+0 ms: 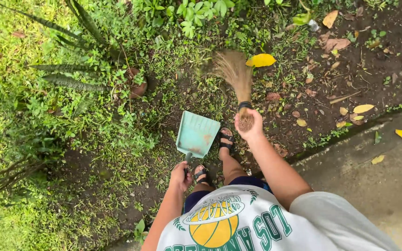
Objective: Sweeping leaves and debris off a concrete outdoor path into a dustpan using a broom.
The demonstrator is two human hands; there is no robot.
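A short straw hand broom (236,76) is gripped by the right hand (249,124), its bristles fanned ahead near a yellow leaf (261,60). A teal dustpan (197,134) is held by the left hand (180,175), mouth forward, just left of the broom.

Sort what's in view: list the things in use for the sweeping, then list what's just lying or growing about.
In use: stick broom in the right hand; teal dustpan in the left hand; big yellow leaf by the bristles.

Just about: spiky plant, brown pot, concrete path, leaves on it.
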